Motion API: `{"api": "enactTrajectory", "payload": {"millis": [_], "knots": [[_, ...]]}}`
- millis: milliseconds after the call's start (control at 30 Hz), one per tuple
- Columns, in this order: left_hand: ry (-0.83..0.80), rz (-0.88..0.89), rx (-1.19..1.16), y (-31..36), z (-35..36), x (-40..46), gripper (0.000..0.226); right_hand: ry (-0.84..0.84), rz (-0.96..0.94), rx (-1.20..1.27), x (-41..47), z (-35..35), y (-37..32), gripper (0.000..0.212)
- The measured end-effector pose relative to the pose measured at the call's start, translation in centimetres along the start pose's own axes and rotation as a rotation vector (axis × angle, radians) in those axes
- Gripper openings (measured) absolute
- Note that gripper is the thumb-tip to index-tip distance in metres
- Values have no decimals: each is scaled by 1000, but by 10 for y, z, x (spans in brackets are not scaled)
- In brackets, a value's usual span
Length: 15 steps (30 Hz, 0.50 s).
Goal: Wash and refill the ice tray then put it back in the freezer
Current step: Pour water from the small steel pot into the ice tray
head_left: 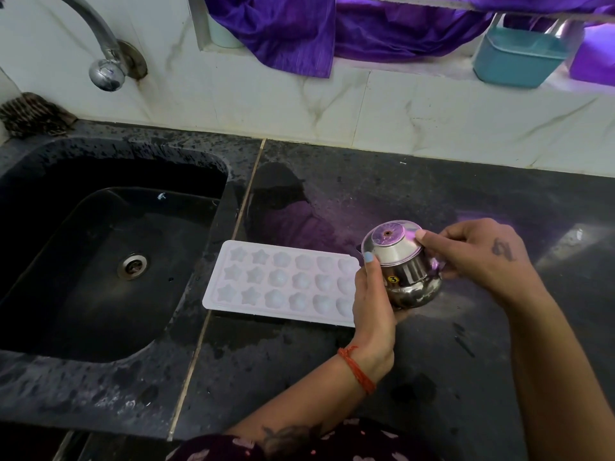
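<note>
A white plastic ice tray (276, 282) with star and round moulds lies flat on the dark counter, just right of the sink. Above its right end I hold a small round steel pot (409, 284) with a steel lid (389, 242) on top, tilted toward the tray. My left hand (372, 304) wraps the pot's left side, thumb on the lid's rim. My right hand (476, 257) grips the pot from the right, with fingertips on the lid. Whether the moulds hold water cannot be told.
A black stone sink (109, 261) with a drain sits at the left, under a steel tap (103, 61). The black counter (432, 377) is wet in patches. A scrub brush (33, 114) lies behind the sink. A teal tub (519, 58) and purple cloth (283, 31) sit on the window ledge.
</note>
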<state>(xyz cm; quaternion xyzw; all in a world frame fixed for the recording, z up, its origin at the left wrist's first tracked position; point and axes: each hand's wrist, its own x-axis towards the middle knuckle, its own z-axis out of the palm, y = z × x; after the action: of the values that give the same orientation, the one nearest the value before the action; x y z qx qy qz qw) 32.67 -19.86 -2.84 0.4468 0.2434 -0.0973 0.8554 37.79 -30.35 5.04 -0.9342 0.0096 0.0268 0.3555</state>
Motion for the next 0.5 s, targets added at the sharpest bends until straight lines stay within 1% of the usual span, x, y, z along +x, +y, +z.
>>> {"api": "enactTrajectory", "payload": {"millis": [67,167,500], "knots": [[8,-21,-23,-1,2,-2,58,-4,-7,-40,-1,-1,-1,42],[27,-50,-51,-1,3,-1,53,-12,-15,-95,-1,-1,0,45],[16,-79,-48,-8,3,1,60,-37,-44,-152,-1,-3,5,47]]}}
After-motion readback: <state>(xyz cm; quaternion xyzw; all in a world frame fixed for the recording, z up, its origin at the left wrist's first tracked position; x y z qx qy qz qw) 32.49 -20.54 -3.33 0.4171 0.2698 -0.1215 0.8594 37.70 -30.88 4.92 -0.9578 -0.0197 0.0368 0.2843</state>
